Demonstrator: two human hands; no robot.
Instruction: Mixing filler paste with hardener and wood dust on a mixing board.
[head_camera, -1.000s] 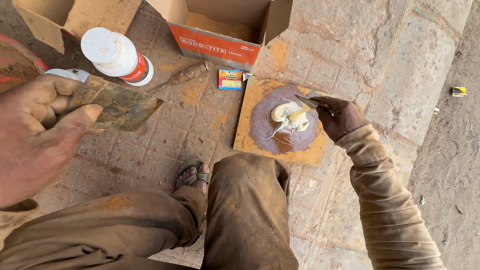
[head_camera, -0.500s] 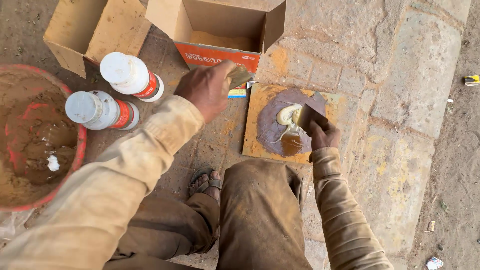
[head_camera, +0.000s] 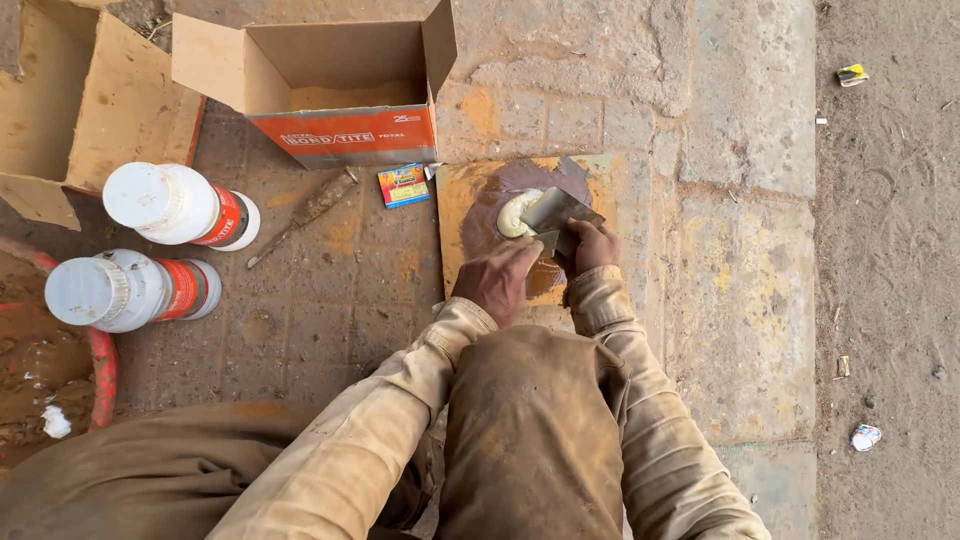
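Observation:
A square yellow-brown board (head_camera: 460, 200) lies on the stone paving, smeared dark purple-brown, with a lump of whitish paste (head_camera: 517, 213) on it. My right hand (head_camera: 592, 245) grips a flat metal scraper (head_camera: 556, 208) whose blade rests against the paste. My left hand (head_camera: 497, 280) sits on the near part of the board, closed on a second, darker scraper blade (head_camera: 546, 241) that meets the first one. Both sleeves are tan and dusty. My bent knee (head_camera: 535, 430) is right below the hands.
An open cardboard box (head_camera: 340, 135) with an orange front stands behind the board, another box (head_camera: 90, 110) is further left. Two white jars (head_camera: 165, 205) (head_camera: 120, 290) with red labels, a dirty trowel (head_camera: 310, 210), a small colourful packet (head_camera: 403, 185) and a red basin rim (head_camera: 100, 365) lie left.
My left hand has come from the left, over the jars, across to the board with its scraper. My right hand stayed at the paste. The view has shifted right.

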